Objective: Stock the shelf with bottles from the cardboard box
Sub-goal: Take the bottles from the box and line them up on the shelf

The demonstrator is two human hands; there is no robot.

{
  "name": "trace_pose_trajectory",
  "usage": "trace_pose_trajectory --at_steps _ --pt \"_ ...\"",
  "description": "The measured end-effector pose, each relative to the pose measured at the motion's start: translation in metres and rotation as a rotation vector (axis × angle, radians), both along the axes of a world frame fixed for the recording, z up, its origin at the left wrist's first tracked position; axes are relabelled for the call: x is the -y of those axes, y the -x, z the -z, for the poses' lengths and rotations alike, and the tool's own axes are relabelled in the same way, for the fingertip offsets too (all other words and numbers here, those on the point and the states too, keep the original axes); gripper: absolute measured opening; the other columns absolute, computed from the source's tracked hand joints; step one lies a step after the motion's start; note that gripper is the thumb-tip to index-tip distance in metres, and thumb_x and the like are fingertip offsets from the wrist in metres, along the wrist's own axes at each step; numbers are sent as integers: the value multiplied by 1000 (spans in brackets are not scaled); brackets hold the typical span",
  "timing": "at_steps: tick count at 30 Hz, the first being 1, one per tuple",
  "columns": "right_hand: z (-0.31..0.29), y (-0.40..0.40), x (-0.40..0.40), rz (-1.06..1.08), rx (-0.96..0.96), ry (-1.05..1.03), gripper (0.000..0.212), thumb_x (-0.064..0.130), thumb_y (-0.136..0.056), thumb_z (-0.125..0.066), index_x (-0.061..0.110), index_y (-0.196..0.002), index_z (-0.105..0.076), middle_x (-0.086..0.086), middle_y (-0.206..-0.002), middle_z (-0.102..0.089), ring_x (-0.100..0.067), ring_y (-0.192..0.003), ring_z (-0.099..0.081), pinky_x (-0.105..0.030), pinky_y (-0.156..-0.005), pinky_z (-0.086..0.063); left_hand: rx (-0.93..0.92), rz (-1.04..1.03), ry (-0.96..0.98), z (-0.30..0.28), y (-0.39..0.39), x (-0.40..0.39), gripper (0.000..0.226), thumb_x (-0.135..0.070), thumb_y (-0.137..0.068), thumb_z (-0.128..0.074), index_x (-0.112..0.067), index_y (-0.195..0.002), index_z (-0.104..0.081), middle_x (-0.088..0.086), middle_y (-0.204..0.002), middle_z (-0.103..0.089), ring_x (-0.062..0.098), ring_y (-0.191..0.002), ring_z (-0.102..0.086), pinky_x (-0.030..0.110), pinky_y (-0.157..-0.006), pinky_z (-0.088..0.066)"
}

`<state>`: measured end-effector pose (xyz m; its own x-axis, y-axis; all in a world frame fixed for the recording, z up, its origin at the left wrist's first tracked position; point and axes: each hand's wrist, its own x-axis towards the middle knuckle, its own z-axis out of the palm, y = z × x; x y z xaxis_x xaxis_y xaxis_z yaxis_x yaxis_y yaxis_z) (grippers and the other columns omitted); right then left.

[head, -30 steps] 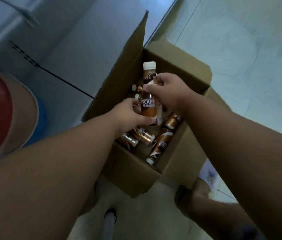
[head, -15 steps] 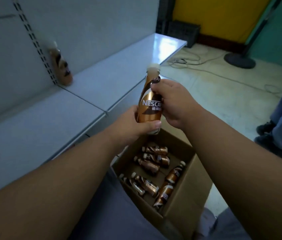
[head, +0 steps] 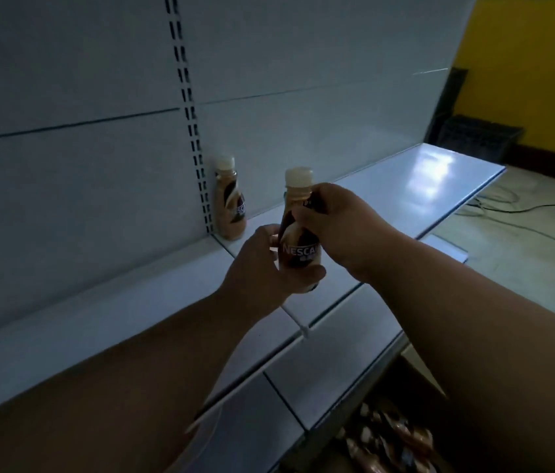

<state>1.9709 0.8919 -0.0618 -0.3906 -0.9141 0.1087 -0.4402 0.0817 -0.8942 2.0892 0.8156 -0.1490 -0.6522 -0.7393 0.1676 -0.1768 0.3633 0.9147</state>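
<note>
Head view of a shelf-stocking step. A small coffee bottle (head: 298,230), upright with its pale cap at 12 o'clock, is held in the air above the white shelf (head: 388,206) by both hands: the left hand (head: 262,268) wraps the lower body from 9 o'clock, its thumb lying across the base of the label, while the right hand (head: 334,223) pinches the shoulder and neck from 3 o'clock. Neither hand is spread wide — both are closed round the bottle. A second bottle (head: 230,199) already stands on the shelf at about 10 o'clock from the held one, against the back panel and just beside the slotted upright (head: 189,114). The cardboard box (head: 415,380) sits at 5 o'clock below the shelf edge, with further bottles (head: 402,435) lying dimly inside. Handling, as judged: the bottle appears full, so moderately weighty for its size; its body looks like stiff plastic, unlikely to crush or shatter; the glossy sleeve label may be slippery, so the waist below the shoulder is the surest place to hold, with the cap left free. The base is narrow — set down squarely, the bottle should stand, but a tilted release could topple it into its neighbour.
</note>
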Motion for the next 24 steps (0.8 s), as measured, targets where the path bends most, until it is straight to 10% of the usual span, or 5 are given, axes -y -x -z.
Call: trace_pose_trajectory --at_steps 12,24 --pt "59 92 108 -195 77 -6 24 15 -97 -58 21 -119 -63 -1 -106 -72 -17 -102 -69 -35 -88 -55 349 -632 251 55 85 59 43 -61 -69 -66 -33 -101 -59 -7 -89 -65 9 -80 -65 34 -71 -59" --pt "68 91 163 -164 -239 54 32 28 -91 -66 24 -121 -55 3 -110 -67 -18 -98 -65 -40 -83 -58 312 -793 300 58 100 68 41 -43 -77 -75 -16 -99 -54 0 -96 -62 17 -88 -63 30 -77 -54"
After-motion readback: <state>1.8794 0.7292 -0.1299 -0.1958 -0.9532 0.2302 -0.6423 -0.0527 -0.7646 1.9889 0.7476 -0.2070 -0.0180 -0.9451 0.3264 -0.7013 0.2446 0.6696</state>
